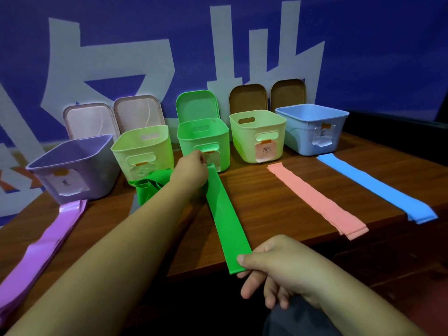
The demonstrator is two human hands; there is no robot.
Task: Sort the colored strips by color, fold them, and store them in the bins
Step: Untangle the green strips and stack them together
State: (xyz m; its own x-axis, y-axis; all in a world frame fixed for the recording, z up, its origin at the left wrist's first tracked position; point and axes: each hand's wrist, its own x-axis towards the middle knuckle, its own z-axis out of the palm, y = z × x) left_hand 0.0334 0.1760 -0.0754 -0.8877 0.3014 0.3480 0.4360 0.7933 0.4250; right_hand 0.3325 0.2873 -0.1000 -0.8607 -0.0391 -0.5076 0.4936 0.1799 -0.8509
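A long green strip (226, 221) lies stretched down the middle of the wooden table (278, 200). My left hand (191, 172) pinches its far end, just in front of the green bin (203, 144). Its near end hangs past the table's front edge, and my right hand (274, 265) pinches it there between thumb and fingers. A crumpled heap of more green strip (150, 185) lies left of my left wrist. Purple strips (41, 253) lie stacked at the left, pink strips (317, 202) right of centre, blue strips (378, 187) at the far right.
Five open bins stand in a row at the back: purple (75, 170), pale green (143, 151), green, pale green (258, 134), light blue (312, 128). Lids lean on the blue wall behind them. The table's front edge runs close to my right hand.
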